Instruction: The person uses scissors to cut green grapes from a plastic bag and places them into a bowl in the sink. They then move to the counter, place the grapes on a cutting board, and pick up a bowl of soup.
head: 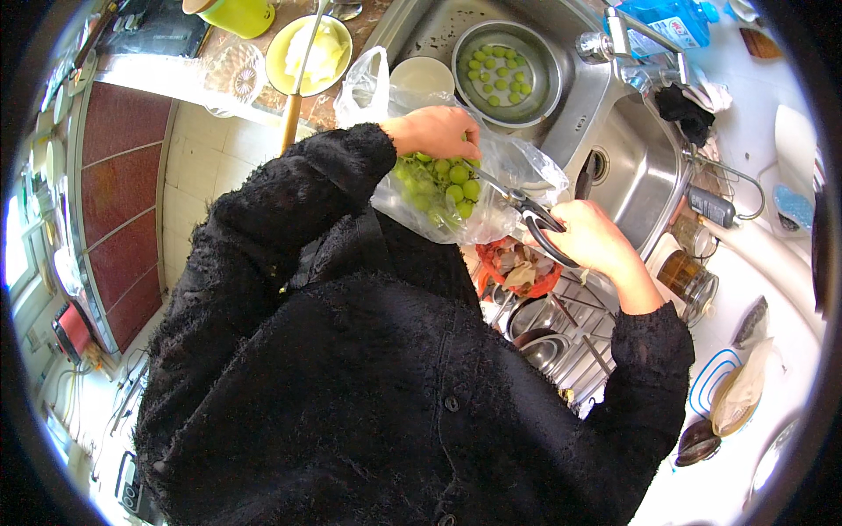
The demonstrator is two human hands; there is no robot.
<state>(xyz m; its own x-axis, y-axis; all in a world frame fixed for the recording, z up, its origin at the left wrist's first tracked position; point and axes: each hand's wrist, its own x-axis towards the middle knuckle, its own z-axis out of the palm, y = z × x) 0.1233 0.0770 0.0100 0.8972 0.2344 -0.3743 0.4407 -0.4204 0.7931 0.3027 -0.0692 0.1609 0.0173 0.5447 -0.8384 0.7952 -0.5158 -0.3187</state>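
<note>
Black-handled kitchen scissors (pixel 536 214) are in my right hand (pixel 595 240), their blades pointing into a bunch of green grapes (pixel 450 184). At the top of that bunch my left hand (pixel 437 131) curls its fingers around a grape; the fingertips are partly hidden. The bunch lies in a clear plastic bag (pixel 539 164) at the sink's front edge. Beyond my left hand, a round metal basin (pixel 556 62) in the sink holds loose green grapes in water. A white bowl (pixel 421 77) sits beside the basin, partly behind the bag.
The steel sink's smaller right bowl (pixel 651 158) has a faucet (pixel 618 39) behind it. A yellow bowl (pixel 276 49) with pale food and a knife (pixel 293 112) across it is on the left counter. Below the scissors hangs a red bag (pixel 552 284) of scraps. Glass jars (pixel 687 273) stand at right.
</note>
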